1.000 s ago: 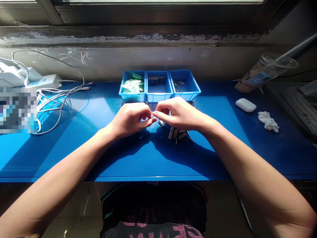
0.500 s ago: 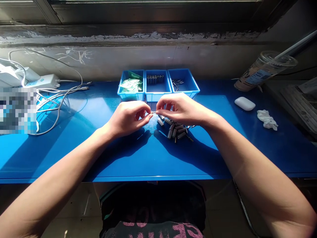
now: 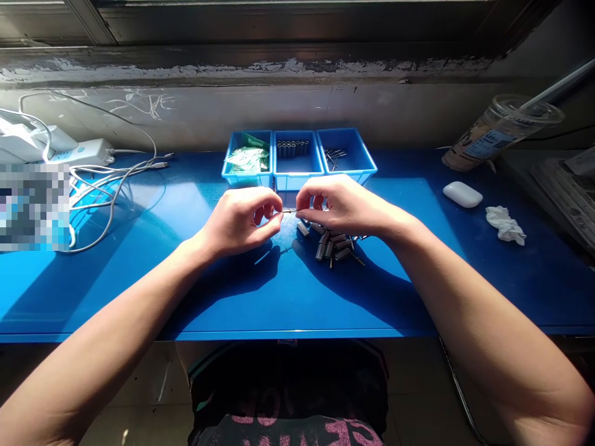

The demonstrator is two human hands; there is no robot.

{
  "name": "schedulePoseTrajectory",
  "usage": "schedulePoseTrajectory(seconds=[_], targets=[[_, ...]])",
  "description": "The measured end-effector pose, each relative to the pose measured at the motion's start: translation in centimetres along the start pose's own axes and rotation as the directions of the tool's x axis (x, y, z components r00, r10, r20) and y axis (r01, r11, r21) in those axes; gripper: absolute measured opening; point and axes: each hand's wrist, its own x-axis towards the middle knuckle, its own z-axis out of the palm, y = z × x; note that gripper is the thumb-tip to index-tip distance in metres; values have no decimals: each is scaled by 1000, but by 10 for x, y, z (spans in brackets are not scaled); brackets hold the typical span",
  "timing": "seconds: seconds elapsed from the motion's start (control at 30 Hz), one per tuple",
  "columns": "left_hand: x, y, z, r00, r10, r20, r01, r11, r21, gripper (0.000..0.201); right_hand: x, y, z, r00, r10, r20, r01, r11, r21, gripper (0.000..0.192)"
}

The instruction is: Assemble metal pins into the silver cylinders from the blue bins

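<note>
Between my two hands runs a thin metal pin (image 3: 289,211), too small to make out fully. My left hand (image 3: 244,217) pinches one end between thumb and forefinger. The fingers of my right hand (image 3: 337,204) are closed on its other end. Below and beside my right hand lies a pile of dark metal cylinders (image 3: 329,245), with a few thin brass-tipped pins among them. Part of that pile is hidden behind the right hand.
Behind the hands stand three blue bins: a left bin (image 3: 246,178) with green-and-white packets, a middle bin (image 3: 298,179) with upright metal tubes, a right bin (image 3: 367,167) with thin pins. Cables (image 3: 111,179) lie left; a plastic cup (image 3: 495,139), white case (image 3: 462,194) and crumpled tissue (image 3: 505,225) are right.
My hands have moved slightly apart, and more of the thin pin shows between the fingertips. The pile and bins lie as before, with a small shift of the view.
</note>
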Motion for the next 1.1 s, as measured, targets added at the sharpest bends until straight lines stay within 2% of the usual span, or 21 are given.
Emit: schedulePoseTrajectory(seconds=[0.33, 0.63, 0.93, 1.1], targets=[[2, 2, -2, 1000, -17, 24, 17, 1000, -15, 1, 0, 2, 2, 999, -43, -20, 43, 999, -29, 6], [1, 1, -3, 995, -87, 55, 86, 996, 17, 5, 1, 3, 3, 996, -57, -61, 56, 998, -9, 7], [0, -3, -1, 997, -45, 56, 42, 998, 45, 8, -1, -2, 2, 999, -5, -39, 5, 1000, 0, 9], [0, -3, -1, 999, -26, 48, 23, 998, 52, 8, -2, -4, -2, 1000, -26, 1, 26, 999, 26, 21]])
